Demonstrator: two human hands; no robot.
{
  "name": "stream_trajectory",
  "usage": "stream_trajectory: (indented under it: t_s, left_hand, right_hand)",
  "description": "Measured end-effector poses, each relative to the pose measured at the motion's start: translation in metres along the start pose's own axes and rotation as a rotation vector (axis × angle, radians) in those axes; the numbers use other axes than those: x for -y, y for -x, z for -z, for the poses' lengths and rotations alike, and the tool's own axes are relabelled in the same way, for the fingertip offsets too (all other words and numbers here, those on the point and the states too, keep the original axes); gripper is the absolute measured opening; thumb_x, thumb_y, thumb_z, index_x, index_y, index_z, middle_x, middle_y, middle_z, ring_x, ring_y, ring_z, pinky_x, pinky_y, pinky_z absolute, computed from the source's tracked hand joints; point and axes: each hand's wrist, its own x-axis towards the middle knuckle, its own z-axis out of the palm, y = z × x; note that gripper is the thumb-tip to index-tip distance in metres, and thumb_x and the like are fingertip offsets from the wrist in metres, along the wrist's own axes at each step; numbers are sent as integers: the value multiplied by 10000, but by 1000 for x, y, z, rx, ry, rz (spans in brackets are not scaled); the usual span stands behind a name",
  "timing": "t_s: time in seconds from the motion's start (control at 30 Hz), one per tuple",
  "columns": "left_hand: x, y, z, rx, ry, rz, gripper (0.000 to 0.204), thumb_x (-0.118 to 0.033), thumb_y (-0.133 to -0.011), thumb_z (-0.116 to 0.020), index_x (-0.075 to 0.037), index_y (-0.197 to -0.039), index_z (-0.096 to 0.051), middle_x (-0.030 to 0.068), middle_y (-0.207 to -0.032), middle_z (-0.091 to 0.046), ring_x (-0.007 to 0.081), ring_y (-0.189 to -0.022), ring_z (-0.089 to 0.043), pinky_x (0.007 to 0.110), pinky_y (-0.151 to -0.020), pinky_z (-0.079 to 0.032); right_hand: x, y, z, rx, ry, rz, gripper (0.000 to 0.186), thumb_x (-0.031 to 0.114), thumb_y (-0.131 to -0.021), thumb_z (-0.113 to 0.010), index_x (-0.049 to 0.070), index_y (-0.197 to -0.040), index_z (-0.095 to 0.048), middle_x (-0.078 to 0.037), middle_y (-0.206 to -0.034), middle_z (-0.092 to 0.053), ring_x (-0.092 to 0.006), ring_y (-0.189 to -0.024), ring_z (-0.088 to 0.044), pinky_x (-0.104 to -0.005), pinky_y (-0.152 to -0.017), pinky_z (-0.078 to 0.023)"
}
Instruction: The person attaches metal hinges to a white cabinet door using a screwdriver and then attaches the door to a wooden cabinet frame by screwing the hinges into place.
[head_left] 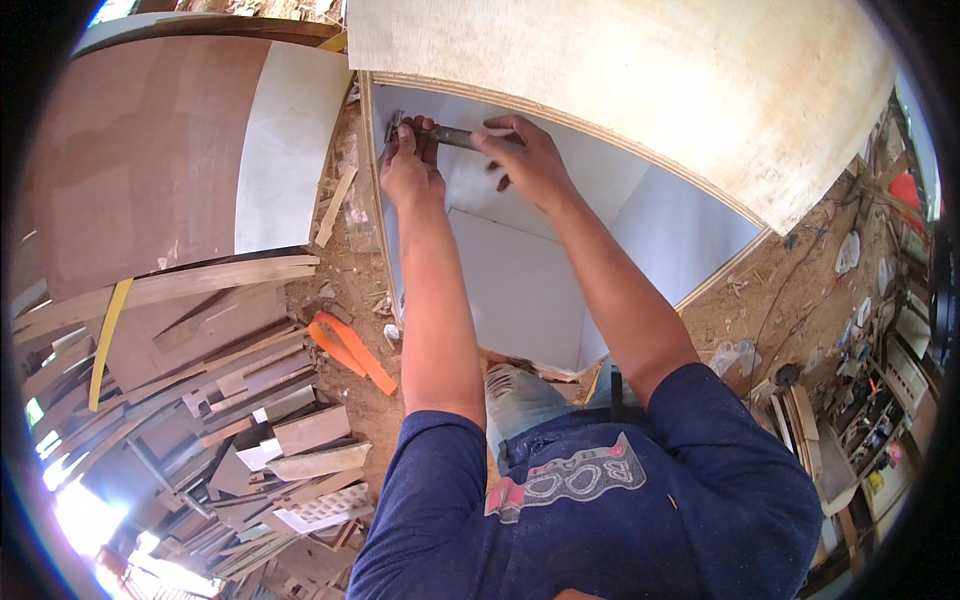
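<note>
A plywood cabinet box [525,272] with pale inner faces lies open in front of me. At its far left inner wall sits a small metal fitting [394,124] that looks like a hinge. My left hand [412,168] is closed beside this fitting, its fingers pinching the front part of a grey screwdriver [455,137]. My right hand [530,165] has thumb and forefinger at the screwdriver's rear end, while its other fingers hang loosely below. The screwdriver lies nearly level, pointing at the left wall. Its tip is hidden by my left fingers.
A large plywood panel [620,75] overhangs the box's far side. Brown and white boards [160,150] lie at the left, above a heap of wood offcuts [270,460]. An orange strap [350,352] rests on the dirt floor. Tools and scraps [870,430] crowd the right.
</note>
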Motion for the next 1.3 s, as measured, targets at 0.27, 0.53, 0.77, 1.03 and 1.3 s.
stream_trajectory:
  t_s: [0.27,0.53,0.77,1.03,1.3]
  left_hand:
    - [6,-5,3,22,111,8,240,-183,-1100,-534,34,-1158,-619,137,-1100,-690,266,-1059,-681,413,-1005,-582]
    - [4,-8,-3,-72,139,9,239,-237,-1067,-611,-2,-1106,-637,113,-1010,-684,241,-991,-677,400,-1002,-581]
    - [5,-14,0,-58,113,3,175,-178,-1047,-641,-24,-1129,-630,98,-1016,-698,229,-964,-688,407,-947,-604]
    - [1,-3,1,-45,135,8,165,-149,-1057,-613,-8,-1143,-605,107,-1023,-679,253,-973,-690,424,-947,-616]
    - [-2,-5,11,-80,85,24,142,-138,-1054,-602,-24,-1132,-635,55,-991,-671,164,-855,-637,304,-764,-572]
  right_hand:
    - [-26,-18,5,-59,379,807,271,249,-1017,-673,-14,-1082,-688,-101,-842,-710,-174,-661,-681,-337,-656,-574]
    - [1,-13,-4,201,317,-64,265,218,-888,-738,84,-1116,-713,-117,-1019,-714,-281,-1014,-703,-394,-832,-563]
    - [-15,-10,-3,-56,585,649,242,141,-882,-772,93,-1116,-733,-121,-1108,-686,-269,-984,-692,-387,-837,-555]
    - [-48,-4,28,2,234,113,227,127,-912,-752,3,-1061,-635,-106,-1095,-678,-231,-964,-662,-383,-868,-530]
    - [-36,-51,-48,29,374,191,299,263,-920,-729,6,-1066,-685,-95,-913,-721,-202,-869,-673,-355,-838,-527]
